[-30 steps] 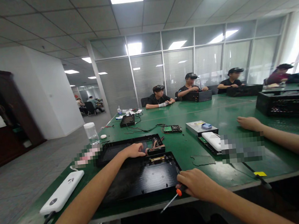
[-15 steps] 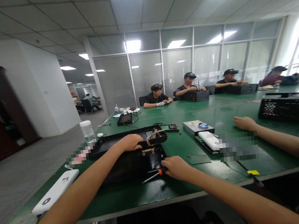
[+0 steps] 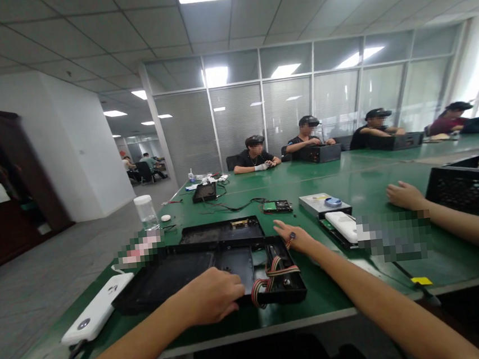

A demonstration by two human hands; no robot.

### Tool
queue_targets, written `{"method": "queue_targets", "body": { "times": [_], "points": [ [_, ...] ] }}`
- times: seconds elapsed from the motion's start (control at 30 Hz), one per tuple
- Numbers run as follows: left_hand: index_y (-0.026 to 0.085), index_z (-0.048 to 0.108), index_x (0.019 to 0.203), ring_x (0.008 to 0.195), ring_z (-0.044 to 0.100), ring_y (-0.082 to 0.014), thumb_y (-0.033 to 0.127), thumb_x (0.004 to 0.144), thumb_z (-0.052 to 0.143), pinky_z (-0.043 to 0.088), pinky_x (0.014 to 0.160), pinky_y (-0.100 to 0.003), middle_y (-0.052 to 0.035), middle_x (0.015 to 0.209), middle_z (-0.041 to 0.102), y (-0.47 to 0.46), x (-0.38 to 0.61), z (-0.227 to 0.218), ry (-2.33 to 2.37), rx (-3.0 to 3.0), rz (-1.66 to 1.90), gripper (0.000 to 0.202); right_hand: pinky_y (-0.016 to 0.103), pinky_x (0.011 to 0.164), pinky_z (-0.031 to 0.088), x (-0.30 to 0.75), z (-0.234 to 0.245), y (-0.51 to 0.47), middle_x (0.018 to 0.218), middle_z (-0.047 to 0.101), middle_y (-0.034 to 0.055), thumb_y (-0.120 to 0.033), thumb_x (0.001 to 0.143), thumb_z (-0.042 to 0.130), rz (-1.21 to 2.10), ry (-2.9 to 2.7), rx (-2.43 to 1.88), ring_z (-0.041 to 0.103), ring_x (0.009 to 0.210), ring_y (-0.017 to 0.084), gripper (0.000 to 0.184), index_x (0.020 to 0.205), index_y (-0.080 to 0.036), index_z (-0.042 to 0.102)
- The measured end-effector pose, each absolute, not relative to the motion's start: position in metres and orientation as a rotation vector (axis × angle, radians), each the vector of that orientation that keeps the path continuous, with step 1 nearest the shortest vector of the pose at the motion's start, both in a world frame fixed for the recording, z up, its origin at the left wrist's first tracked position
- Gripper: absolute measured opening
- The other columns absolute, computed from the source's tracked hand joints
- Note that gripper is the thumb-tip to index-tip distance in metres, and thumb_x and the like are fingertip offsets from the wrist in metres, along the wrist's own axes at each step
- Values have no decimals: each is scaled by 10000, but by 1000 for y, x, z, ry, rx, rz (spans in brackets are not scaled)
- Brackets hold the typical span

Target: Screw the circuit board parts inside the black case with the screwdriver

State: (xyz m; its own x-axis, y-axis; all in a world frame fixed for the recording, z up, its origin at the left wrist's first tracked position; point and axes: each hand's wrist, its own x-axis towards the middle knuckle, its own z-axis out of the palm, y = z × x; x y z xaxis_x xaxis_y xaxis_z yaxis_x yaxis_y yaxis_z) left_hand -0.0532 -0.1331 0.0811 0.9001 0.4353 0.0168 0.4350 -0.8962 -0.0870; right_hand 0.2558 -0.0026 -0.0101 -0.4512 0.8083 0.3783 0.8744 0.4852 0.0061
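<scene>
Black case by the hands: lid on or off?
Off. The black case lies open-topped; its inner compartments and a striped ribbon cable show.

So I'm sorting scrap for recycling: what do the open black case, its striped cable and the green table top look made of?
The black case is probably moulded plastic with a matte finish: it has thin walls and a dull glare, though painted metal is possible. The striped cable looks like plastic-sheathed ribbon wire, since it bends in loops. The table top seems to be a green rubbery mat, with a soft sheen under the ceiling lights.
</scene>
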Motion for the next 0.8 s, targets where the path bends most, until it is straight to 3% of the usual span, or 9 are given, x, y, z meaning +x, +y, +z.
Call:
{"method": "queue_targets", "body": {
  "times": [0.07,0.17,0.33,0.47,0.6,0.67,0.8],
  "points": [
    [204,528,823,724,556,-169,288,772,536,406,643,-259,-36,787,569,-133,-54,71,-712,-2979,11,99,263,755,403,277,-11,6,1208,456,135,-199,782,442,-273,-2320,-1647,555,904,168,308,1069,-144,538],
    [201,541,849,739,562,-179,278,755,555,412,646,-264,-39,808,582,-127,-54,55,-741,-2969,44,123,234,707,388,292,-14,16,1020,569,107,-307,811,435,-132,-2144,-1740,561,830,158,276,974,-141,583],
    [217,586,833,687,565,-168,341,698,615,406,595,-239,-15,742,601,-95,-51,43,-886,-3081,175,186,226,557,347,269,-23,18,623,570,46,-498,828,306,208,-2061,-1560,511,584,142,492,714,-117,596],
    [196,593,821,609,537,-124,455,733,546,386,540,-200,-2,724,589,-39,-53,54,-1084,-3196,166,278,217,518,299,244,-27,15,560,530,19,-517,790,365,339,-2107,-1435,457,537,121,477,631,-120,576],
    [174,609,874,876,507,-172,280,686,630,380,767,-245,-51,928,555,17,-70,47,-1107,-2897,-207,217,217,507,274,238,-27,14,536,504,5,-496,774,401,310,-2118,-1428,423,516,109,436,607,-128,565],
    [181,639,813,887,502,-154,237,718,601,364,810,-237,-43,931,550,33,-81,34,-1035,-2958,-195,116,217,506,273,239,-27,14,537,499,2,-493,777,395,306,-2109,-1421,418,515,108,434,609,-130,562],
    [195,645,834,862,496,-136,253,805,505,358,814,-232,-38,899,548,39,-92,13,-979,-2966,-291,154,216,489,260,240,-26,14,513,474,-4,-496,777,393,330,-2091,-1437,405,503,104,446,591,-125,557]
  ]
}}
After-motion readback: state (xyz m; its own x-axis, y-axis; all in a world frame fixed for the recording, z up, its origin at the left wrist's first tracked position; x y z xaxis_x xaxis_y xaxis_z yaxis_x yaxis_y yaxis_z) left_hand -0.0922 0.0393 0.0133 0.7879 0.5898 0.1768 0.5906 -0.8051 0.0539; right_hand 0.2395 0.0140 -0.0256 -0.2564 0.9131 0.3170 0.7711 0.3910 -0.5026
